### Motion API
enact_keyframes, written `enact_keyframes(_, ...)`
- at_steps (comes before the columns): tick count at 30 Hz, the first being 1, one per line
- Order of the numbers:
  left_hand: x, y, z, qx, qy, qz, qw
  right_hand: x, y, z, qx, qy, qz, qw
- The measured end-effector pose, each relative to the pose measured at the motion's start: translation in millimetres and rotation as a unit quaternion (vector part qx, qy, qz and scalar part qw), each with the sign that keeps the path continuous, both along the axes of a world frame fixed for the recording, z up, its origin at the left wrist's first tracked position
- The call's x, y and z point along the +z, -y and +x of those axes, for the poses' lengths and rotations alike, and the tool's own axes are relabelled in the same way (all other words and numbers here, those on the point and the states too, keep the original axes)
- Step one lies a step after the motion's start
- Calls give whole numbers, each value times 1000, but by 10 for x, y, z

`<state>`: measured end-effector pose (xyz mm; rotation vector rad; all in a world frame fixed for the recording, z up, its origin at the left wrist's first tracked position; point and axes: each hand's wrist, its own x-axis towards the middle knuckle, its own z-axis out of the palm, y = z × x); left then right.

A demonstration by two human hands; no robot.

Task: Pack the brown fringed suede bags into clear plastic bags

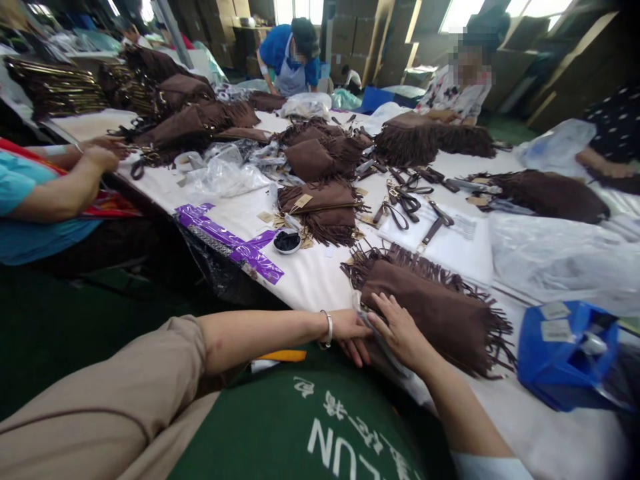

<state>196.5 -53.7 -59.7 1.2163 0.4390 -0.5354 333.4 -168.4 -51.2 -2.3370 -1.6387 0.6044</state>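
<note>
A brown fringed bag (435, 303) lies flat on the table in front of me, fringe along its far side and ends. My right hand (400, 333) rests on the bag's near left part, fingers stretched out and spread. At the table edge beside it is my left hand (353, 331), a bracelet on the wrist, its fingers apart and pointing down and right. Both hands are close to the bag's near edge, where a strip of clear plastic (385, 343) shows. What lies under the left fingers is partly hidden.
Dark wrist straps (400, 200) lie beyond the bag on white sheets. A small bowl of black pieces (287, 241) stands near tagged fringed bags (325, 207). At right are a blue container (565, 353) and plastic sheeting (560, 257). Several people work around the table.
</note>
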Motion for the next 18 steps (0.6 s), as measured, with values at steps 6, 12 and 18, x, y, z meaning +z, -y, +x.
enact_keyframes(6,-30,-3,-24,28,10,9,1000,-18,102,95,79,19,-19,996)
enact_keyframes(12,15,-478,-426,285,-17,-54,957,-330,74,-302,-35,172,83,981)
enact_keyframes(18,-29,-391,-157,314,0,-155,937,-243,-17,31,-50,143,105,983)
